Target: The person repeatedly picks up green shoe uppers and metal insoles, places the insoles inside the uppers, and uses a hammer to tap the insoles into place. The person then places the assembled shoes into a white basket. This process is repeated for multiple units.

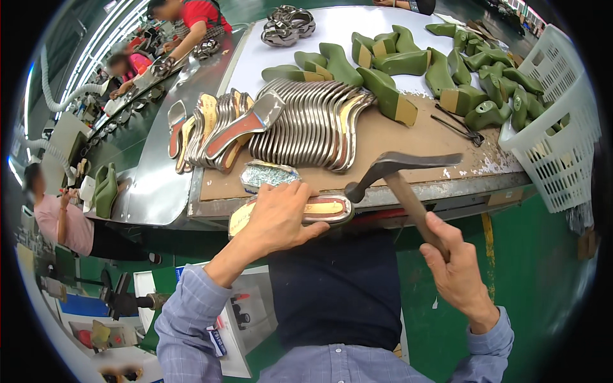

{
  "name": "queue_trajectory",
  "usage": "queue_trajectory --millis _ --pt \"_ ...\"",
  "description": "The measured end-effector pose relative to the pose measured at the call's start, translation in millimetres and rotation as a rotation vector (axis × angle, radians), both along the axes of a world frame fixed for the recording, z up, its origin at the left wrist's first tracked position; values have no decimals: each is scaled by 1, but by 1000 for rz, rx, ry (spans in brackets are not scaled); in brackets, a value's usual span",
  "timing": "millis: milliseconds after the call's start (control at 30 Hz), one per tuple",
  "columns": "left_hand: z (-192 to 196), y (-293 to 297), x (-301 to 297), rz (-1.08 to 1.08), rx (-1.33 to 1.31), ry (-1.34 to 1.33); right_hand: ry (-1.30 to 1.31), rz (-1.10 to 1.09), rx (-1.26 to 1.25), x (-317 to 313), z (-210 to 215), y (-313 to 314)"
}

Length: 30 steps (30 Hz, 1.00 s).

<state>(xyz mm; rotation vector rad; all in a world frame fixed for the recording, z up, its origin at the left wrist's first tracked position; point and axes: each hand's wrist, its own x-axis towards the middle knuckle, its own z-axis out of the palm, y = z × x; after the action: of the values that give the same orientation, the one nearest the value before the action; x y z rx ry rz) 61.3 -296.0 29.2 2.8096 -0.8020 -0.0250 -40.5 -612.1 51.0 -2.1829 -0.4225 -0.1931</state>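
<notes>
My right hand (pixel 461 271) is closed around the wooden handle of a hammer (pixel 410 203). The hammer's dark curved metal head is raised beyond the table's front edge, to the right of the insole. My left hand (pixel 276 214) lies across a yellow and red-brown insole (pixel 329 207) with a shiny rim, gripping it with bent fingers at the table's front edge. Whatever lies under the insole is mostly hidden. Just beyond my left fingertips, an opened packet of small tacks (pixel 268 175) rests on the board.
Beyond the packet stands a long row of metallic-edged insoles (pixel 300 124). Green shoe lasts (pixel 402 64) are heaped behind it. Black-handled pincers (pixel 461 127) lie at the right, near a white plastic basket (pixel 552 137). Other people work at the left.
</notes>
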Motion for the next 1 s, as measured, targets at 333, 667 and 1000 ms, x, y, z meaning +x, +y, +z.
queue_trajectory --millis 333,667,1000 --pt "-6 -5 -5 -34 190 -143 -358 10 289 0 25 -15" --pt "-10 -10 -5 -34 245 -143 -97 98 -183 15 11 19" --pt "-12 -12 -6 -28 243 -144 -389 -80 42 9 8 0"
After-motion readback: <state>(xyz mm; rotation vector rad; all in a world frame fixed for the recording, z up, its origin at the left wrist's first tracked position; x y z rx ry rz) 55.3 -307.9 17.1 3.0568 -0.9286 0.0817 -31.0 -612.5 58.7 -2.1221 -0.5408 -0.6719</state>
